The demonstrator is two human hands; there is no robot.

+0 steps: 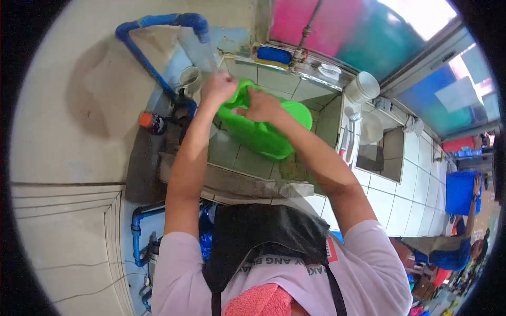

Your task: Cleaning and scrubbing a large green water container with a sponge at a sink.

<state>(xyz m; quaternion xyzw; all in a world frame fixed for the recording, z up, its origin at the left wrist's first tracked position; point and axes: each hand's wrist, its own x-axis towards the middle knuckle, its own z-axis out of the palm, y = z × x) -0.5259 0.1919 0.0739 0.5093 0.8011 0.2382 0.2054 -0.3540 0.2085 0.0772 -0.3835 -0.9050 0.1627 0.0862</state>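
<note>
Over a white-tiled sink basin (245,160), my left hand (219,89) is closed on the rim of a bright green plastic container (257,136). Its exact shape is partly hidden by my hands and forearms. My right hand (261,106) rests at the container's opening, fingers bent against its upper edge; whether it grips is not clear. A round green part (297,113) shows behind my right wrist. Above my left hand, a blurred, whitish stream of water (203,53) comes down from a blue pipe spout (202,36). A white mug (190,77) stands left of that hand.
A blue-and-yellow sponge (273,56) and a white soap dish (329,71) sit on the back ledge. To the right are a white bucket (363,87), cutlery (348,138) and a second basin (389,154). An orange-capped bottle (152,121) stands left. Another person's arm (472,201) touches a blue container far right.
</note>
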